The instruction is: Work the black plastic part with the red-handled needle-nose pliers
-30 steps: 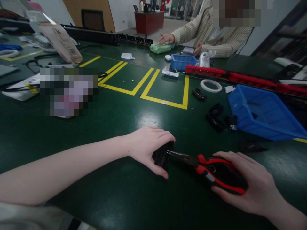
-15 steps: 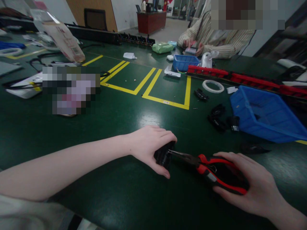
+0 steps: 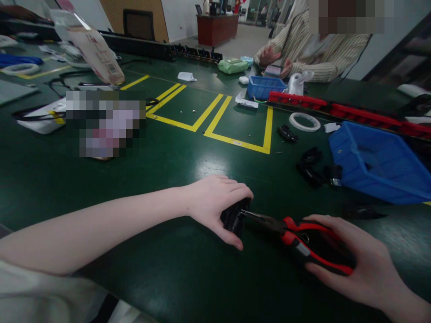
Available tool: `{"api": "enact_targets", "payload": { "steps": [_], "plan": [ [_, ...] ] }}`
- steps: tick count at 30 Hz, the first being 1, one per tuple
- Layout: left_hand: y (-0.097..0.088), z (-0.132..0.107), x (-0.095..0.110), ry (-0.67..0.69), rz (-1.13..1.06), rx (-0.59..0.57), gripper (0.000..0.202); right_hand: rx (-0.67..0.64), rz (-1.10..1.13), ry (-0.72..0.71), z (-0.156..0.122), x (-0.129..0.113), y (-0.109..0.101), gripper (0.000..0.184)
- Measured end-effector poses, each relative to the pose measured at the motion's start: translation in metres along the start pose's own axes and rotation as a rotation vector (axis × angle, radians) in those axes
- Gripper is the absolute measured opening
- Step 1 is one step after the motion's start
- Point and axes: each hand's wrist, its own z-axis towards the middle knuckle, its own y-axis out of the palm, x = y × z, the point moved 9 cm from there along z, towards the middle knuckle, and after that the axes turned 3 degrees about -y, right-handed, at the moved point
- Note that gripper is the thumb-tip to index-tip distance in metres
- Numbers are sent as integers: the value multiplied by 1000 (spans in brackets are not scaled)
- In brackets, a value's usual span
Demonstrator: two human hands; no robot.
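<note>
My left hand [image 3: 215, 204] is wrapped round a small black plastic part [image 3: 234, 216], pressing it down on the green table [image 3: 175, 264]. My right hand [image 3: 357, 260] grips the red-and-black handles of needle-nose pliers [image 3: 303, 240]. The pliers' thin metal jaws reach left into the black part, right beside my left thumb. Both hands rest low on the table near its front edge.
Several loose black parts [image 3: 313, 168] lie beside a large blue bin [image 3: 380, 163] at the right. Farther back are a tape ring [image 3: 305, 121], a small blue tray [image 3: 266, 86], red strips [image 3: 336, 107] and yellow floor-tape lines [image 3: 215, 116]. A person in a striped shirt [image 3: 313, 49] works across the table.
My hands hold the same grip on the part and the pliers. The view has shifted slightly. The person opposite has drawn both hands in toward the chest.
</note>
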Motion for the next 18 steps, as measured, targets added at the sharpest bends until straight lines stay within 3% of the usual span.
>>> {"api": "enact_targets", "payload": {
  "steps": [10, 18],
  "plan": [
    [0, 0, 0, 5, 16, 5, 67, -46, 63, 113, -4, 9, 6, 47],
    [1, -1, 1, 20, 28, -4, 66, -10, -52, -37, -1, -3, 1, 50]
  ]
}}
